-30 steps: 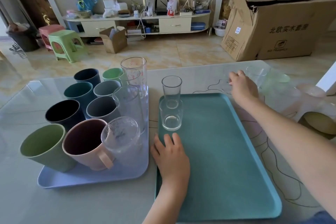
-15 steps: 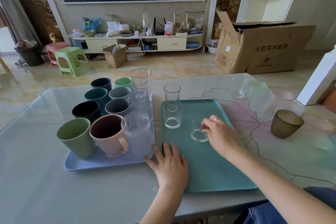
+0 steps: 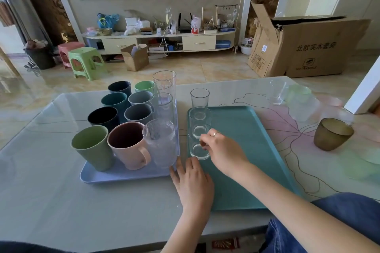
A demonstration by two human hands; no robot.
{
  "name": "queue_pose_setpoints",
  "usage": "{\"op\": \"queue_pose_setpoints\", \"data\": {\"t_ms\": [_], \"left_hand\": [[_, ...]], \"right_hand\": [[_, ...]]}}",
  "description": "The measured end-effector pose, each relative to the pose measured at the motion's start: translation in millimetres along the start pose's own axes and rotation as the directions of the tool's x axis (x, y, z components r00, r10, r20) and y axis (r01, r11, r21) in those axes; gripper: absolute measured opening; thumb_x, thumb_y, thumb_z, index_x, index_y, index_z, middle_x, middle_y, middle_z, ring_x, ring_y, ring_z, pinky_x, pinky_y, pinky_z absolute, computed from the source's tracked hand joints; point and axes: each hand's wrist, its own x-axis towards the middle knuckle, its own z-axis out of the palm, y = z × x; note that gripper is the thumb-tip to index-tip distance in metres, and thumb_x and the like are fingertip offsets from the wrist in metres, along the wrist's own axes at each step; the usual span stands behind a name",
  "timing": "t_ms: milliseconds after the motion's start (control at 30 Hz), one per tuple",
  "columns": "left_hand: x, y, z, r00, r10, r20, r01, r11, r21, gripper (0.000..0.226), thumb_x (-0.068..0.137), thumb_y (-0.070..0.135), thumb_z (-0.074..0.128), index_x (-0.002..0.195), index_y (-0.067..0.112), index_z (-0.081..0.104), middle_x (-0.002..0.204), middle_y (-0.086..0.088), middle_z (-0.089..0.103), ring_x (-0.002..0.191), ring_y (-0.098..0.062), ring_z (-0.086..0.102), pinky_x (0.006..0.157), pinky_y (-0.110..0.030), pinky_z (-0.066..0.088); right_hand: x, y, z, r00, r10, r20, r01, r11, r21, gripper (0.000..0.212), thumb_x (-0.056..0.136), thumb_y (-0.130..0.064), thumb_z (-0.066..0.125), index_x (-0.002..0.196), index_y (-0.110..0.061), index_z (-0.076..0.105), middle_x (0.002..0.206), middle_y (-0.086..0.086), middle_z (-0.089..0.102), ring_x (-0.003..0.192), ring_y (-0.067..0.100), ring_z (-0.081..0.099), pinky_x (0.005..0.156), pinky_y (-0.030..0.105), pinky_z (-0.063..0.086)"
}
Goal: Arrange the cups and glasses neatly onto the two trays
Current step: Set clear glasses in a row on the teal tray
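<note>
My right hand [image 3: 223, 150] had its fingertips pinched on the rim of a short clear drinking glass [image 3: 199, 149], which stood upright at the near-left edge of the teal rectangular plastic tray [image 3: 246, 139]. My knuckles covered the right side of that glass, so I honestly couldn't say how much of the rim I had. My left hand [image 3: 193, 183] lay flat, fingers spread a bit and gripping nothing, right on the seam where the teal tray meets the pale blue plastic tray [image 3: 115, 174].

Behind the held glass stood a second clear glass [image 3: 199, 123] and then a taller clear tumbler [image 3: 199, 102], all in one line up the tray's left side. They overlapped so much that their edges were hard to separate.

The blue tray was packed: a sage green cup [image 3: 92, 146], a pink mug with a handle [image 3: 128, 146], a frosted textured glass [image 3: 161, 142], a row of dark and grey cups behind them, and some tall clear glasses whose outlines blurred together.

Off to the right on the glass-topped table [image 3: 61, 201] sat an amber-brown glass cup [image 3: 332, 133], a small clear glass [image 3: 276, 92], and a few pale frosted pieces too washed out to identify.
</note>
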Motion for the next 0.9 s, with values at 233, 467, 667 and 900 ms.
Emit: {"op": "queue_pose_setpoints", "data": {"t_ms": [233,467,667,900], "left_hand": [[5.2,0.7,1.0,0.993,0.114,-0.035,-0.113,0.993,0.030,0.028,0.056,0.002,0.048,0.079,0.010,0.063,0.084,-0.007,0.068,0.103,-0.031,0.066,0.095,-0.043,0.047],[16.5,9.9,3.4,0.992,0.114,0.061,-0.114,0.994,-0.002,0.047,0.045,-0.009,0.060,0.087,0.009,0.048,0.082,-0.009,0.066,0.096,-0.032,0.067,0.085,-0.041,0.055],[33.6,22.3,14.8,0.990,0.133,0.047,-0.134,0.991,0.016,0.051,0.042,-0.011,0.058,0.089,0.008,0.057,0.083,-0.008,0.065,0.092,-0.031,0.068,0.085,-0.039,0.055],[53.3,28.4,31.4,0.987,0.124,0.105,-0.134,0.987,0.086,0.047,0.060,0.001,0.039,0.100,0.004,0.063,0.092,-0.014,0.062,0.087,-0.034,0.063,0.075,-0.037,0.056]], "right_hand": [[2.2,13.2,-14.6,0.998,0.014,0.057,-0.019,0.996,0.091,0.033,0.092,-0.025,0.051,0.124,-0.031,0.050,0.127,-0.013,0.042,0.068,0.012,0.046,0.065,0.029,0.042],[46.6,84.3,-29.5,0.940,0.239,-0.243,-0.163,0.941,0.296,0.034,0.087,-0.008,0.053,0.119,-0.018,0.055,0.124,0.005,0.050,0.076,0.005,0.056,0.083,0.033,0.046],[76.8,169.9,-55.2,0.850,0.468,-0.241,-0.475,0.879,0.031,0.044,0.089,-0.008,0.047,0.133,-0.011,0.040,0.140,0.013,0.036,0.108,0.037,0.056,0.081,0.041,0.045],[126.7,242.9,-65.6,0.772,0.602,-0.203,-0.633,0.757,-0.163,0.053,0.090,-0.008,0.052,0.138,-0.005,0.029,0.146,0.013,0.029,0.118,0.038,0.051,0.083,0.043,0.044]]}}
